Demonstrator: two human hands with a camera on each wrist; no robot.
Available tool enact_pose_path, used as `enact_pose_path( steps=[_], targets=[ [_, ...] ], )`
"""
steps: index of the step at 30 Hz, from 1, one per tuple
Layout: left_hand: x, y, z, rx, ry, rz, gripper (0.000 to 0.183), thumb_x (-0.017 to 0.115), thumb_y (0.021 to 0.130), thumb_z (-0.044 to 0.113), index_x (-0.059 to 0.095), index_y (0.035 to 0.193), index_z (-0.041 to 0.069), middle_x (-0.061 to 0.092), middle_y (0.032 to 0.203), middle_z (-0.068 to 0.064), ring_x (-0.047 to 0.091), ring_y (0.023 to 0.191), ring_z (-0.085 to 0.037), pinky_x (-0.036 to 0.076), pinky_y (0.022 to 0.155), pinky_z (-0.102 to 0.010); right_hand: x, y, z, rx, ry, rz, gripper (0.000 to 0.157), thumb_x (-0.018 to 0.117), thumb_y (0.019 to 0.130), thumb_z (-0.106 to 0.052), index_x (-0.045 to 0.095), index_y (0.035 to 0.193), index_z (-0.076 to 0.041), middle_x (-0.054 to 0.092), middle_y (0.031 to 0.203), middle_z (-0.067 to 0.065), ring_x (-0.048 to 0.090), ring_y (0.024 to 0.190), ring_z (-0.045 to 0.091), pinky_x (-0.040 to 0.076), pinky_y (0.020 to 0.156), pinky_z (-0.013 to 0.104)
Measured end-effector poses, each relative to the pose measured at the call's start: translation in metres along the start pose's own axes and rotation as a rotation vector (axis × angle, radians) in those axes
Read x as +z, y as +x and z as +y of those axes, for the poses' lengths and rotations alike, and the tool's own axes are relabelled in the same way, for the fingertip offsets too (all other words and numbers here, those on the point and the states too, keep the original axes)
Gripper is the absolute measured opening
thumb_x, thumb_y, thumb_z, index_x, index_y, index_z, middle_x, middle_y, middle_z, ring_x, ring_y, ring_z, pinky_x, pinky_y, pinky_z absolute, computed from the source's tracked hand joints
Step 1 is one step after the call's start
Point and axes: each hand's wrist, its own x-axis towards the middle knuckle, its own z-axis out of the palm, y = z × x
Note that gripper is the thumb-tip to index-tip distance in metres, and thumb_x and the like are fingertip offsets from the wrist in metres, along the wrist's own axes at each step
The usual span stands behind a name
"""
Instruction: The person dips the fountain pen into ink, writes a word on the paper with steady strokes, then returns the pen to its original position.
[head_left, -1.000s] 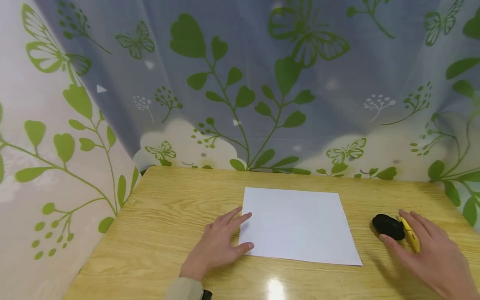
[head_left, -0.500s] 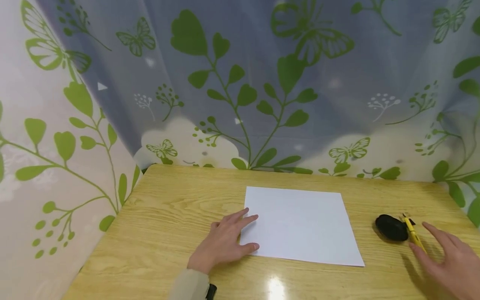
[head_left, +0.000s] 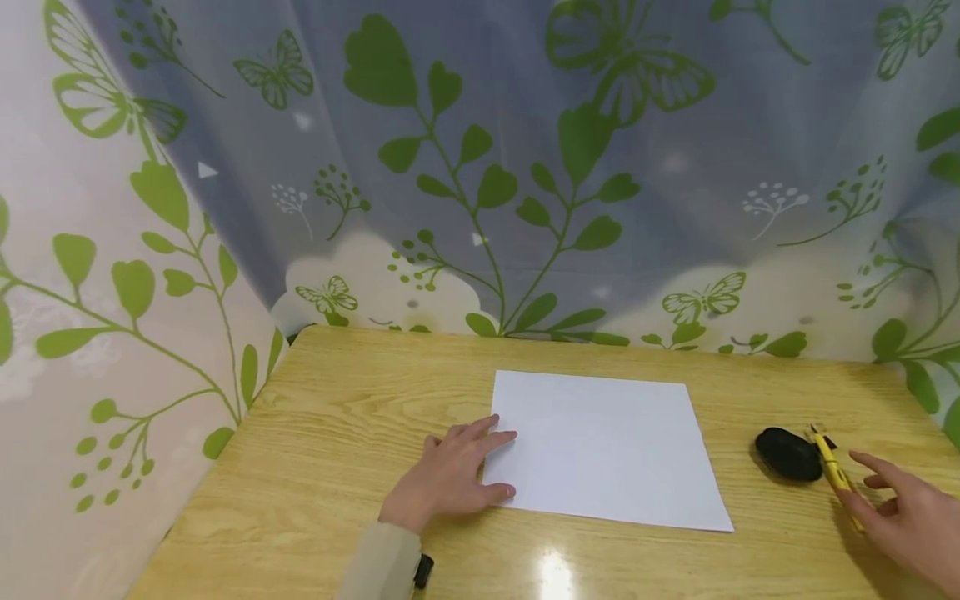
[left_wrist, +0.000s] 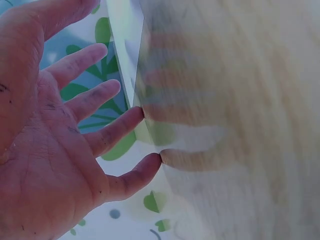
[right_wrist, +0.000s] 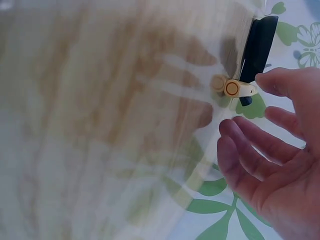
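Observation:
In the head view a white sheet of paper (head_left: 600, 450) lies on the wooden table. My left hand (head_left: 453, 475) is at its left edge, fingers spread, with index finger and thumb overlapping the sheet. Two of the left hand's fingertips (left_wrist: 154, 159) meet the tabletop in the left wrist view. At the right lies a yellow pen (head_left: 834, 475), beside a black rounded, mouse-like object (head_left: 789, 455). Over the pen's near end is my right hand (head_left: 903, 508), its thumb overlapping the pen and its fingers loosely bent. The right wrist view shows the pen's round end (right_wrist: 232, 89) near the thumb tip.
The wooden table (head_left: 360, 392) runs back to a blue-grey curtain (head_left: 465, 167) printed with leaves and butterflies. A pale patterned curtain (head_left: 67, 275) borders the left side. Small dark and metallic bits (head_left: 828, 440) show around the pen's far end.
My right hand has drawn back rightward from over the black object and pen, leaving more of both visible, and now overlaps the pen's near end. My left hand stays by the paper's left edge.

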Motion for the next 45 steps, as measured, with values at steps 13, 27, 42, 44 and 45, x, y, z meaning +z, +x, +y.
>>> enact_pose_path(
  steps=[13,27,42,44,45],
  targets=[
    [-0.002,0.007,-0.004,-0.009,0.023,-0.047,0.069,0.072,0.090,0.053,0.050,0.151,0.031,0.037,0.165,-0.001,0.043,0.140,-0.038,0.037,0.101,-0.071,-0.002,0.006,0.008,-0.071,-0.060,-0.058,0.055,0.074,0.092,-0.012,0.045,0.130,0.015,0.066,0.067,0.006,0.051,0.053,0.013,0.036,0.050,0.029],
    [-0.001,0.007,-0.004,-0.012,0.036,-0.039,0.073,0.079,0.085,0.054,0.052,0.149,0.031,0.034,0.166,-0.001,0.037,0.142,-0.038,0.037,0.098,-0.064,0.001,0.010,0.012,-0.176,-0.059,-0.006,0.052,0.078,0.084,-0.002,0.051,0.126,0.012,0.062,0.065,0.000,0.042,0.047,0.001,0.031,0.046,0.025],
    [-0.004,0.009,-0.006,-0.012,0.013,-0.058,0.063,0.074,0.090,0.051,0.053,0.147,0.031,0.035,0.166,-0.002,0.038,0.141,-0.037,0.036,0.098,-0.063,-0.013,0.004,-0.003,-0.228,0.019,0.023,0.080,0.066,0.082,0.012,0.030,0.153,0.007,0.041,0.077,0.010,0.041,0.043,-0.004,0.037,0.039,0.020],
    [-0.004,0.010,-0.007,-0.011,0.011,-0.055,0.061,0.074,0.091,0.049,0.054,0.146,0.031,0.035,0.166,-0.002,0.038,0.141,-0.038,0.036,0.098,-0.063,-0.014,0.003,-0.007,-0.225,0.018,0.003,0.081,0.066,0.083,0.011,0.028,0.154,0.006,0.042,0.081,0.015,0.045,0.044,-0.003,0.038,0.039,0.019],
    [-0.003,0.010,-0.007,-0.010,0.010,-0.054,0.061,0.074,0.091,0.048,0.054,0.146,0.031,0.035,0.166,-0.002,0.038,0.141,-0.038,0.036,0.097,-0.063,-0.015,0.003,-0.008,-0.222,0.018,-0.001,0.082,0.066,0.083,0.011,0.027,0.155,0.006,0.044,0.083,0.019,0.047,0.044,-0.001,0.039,0.039,0.019]
  ],
)
